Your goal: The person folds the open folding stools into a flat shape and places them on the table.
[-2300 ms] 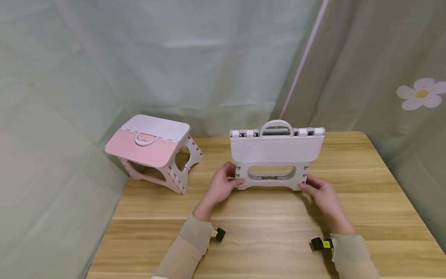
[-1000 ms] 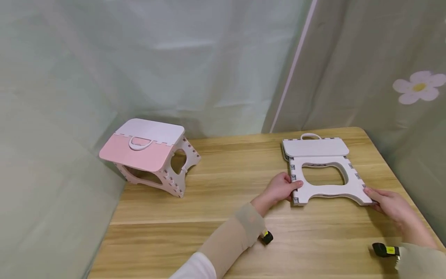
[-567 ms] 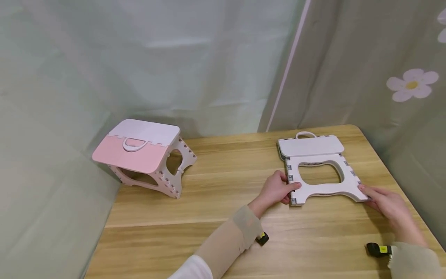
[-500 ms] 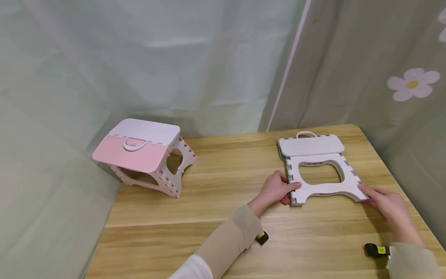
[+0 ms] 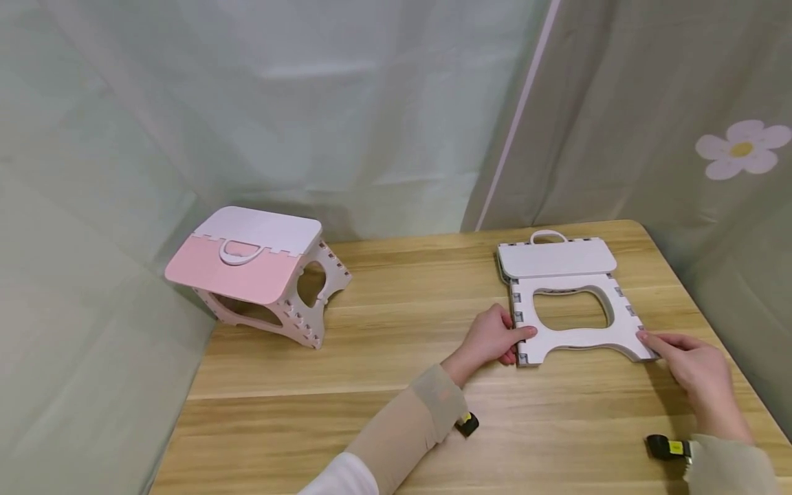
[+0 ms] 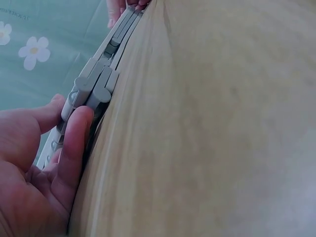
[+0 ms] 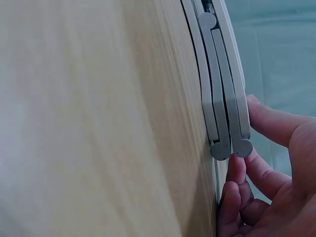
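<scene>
A white folding stool point(image 5: 557, 261) lies folded flat on the right part of the table, its handle toward the back curtain and its legs toward me. My left hand point(image 5: 491, 337) pinches the stool's near left corner, thumb on top and fingers at the side. At the near right corner, my right hand point(image 5: 696, 361) grips the other leg end with its thumb on top. The left wrist view catches the hinged side edge of the folded stool point(image 6: 94, 74) close to the tabletop. Stacked leg panels point(image 7: 222, 89) show in the right wrist view, fingertips at their rounded ends.
A second folding stool point(image 5: 244, 275), pink and white, stands unfolded at the table's back left. Pale green curtains point(image 5: 309, 103) with printed flowers enclose the wooden table point(image 5: 346, 433) behind and at both sides. A small black camera sits on each wrist.
The white stool stood upright near the table's middle; both hands have since moved it right and laid it flat. Over the last half second hands and stool have hardly moved.
</scene>
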The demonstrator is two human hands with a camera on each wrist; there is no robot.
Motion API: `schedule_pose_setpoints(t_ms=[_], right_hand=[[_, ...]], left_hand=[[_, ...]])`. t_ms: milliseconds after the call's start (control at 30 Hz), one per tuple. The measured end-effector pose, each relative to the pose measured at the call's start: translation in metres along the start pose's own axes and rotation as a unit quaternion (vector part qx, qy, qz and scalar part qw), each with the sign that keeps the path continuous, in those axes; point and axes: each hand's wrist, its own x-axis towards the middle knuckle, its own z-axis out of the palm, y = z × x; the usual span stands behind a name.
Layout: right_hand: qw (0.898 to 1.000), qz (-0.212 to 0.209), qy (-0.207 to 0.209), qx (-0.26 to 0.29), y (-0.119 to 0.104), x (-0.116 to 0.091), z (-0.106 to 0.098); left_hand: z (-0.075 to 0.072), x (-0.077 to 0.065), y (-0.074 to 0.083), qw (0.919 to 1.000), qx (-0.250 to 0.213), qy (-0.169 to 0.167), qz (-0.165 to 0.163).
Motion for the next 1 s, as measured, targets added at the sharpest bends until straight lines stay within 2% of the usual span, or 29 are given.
schedule_pose_setpoints(t_ms=[267,367,500,600,667,800,900,1000], right_hand=[[1.0,-0.009,-0.006,-0.02,-0.004,0.0,0.002],[1.0,-0.01,-0.015,-0.018,-0.004,0.001,0.003],[0.999,-0.026,-0.024,-0.012,0.0,0.003,0.003],[0.999,-0.037,-0.033,0.005,0.003,0.004,0.002],[0.999,-0.036,-0.036,0.017,0.003,0.002,0.002],[0.998,-0.033,-0.025,0.049,-0.002,-0.008,0.002],[0.997,-0.043,-0.005,0.066,-0.014,-0.016,0.005],[0.995,-0.05,0.021,0.088,-0.033,-0.026,0.013]], left_hand=[[-0.005,-0.002,0.001,1.0,-0.005,-0.006,-0.004],[-0.009,-0.002,0.0,0.999,-0.031,-0.03,-0.013],[-0.022,-0.007,-0.001,0.9944,-0.064,-0.081,-0.022],[-0.035,-0.016,-0.002,0.9923,-0.064,-0.103,-0.023],[-0.045,-0.025,-0.003,0.9922,-0.061,-0.106,-0.022],[-0.069,-0.045,-0.004,0.9926,-0.047,-0.112,0.003],[-0.094,-0.06,-0.005,0.9939,-0.029,-0.101,0.032],[-0.121,-0.076,-0.009,0.9955,-0.027,-0.065,0.064]])
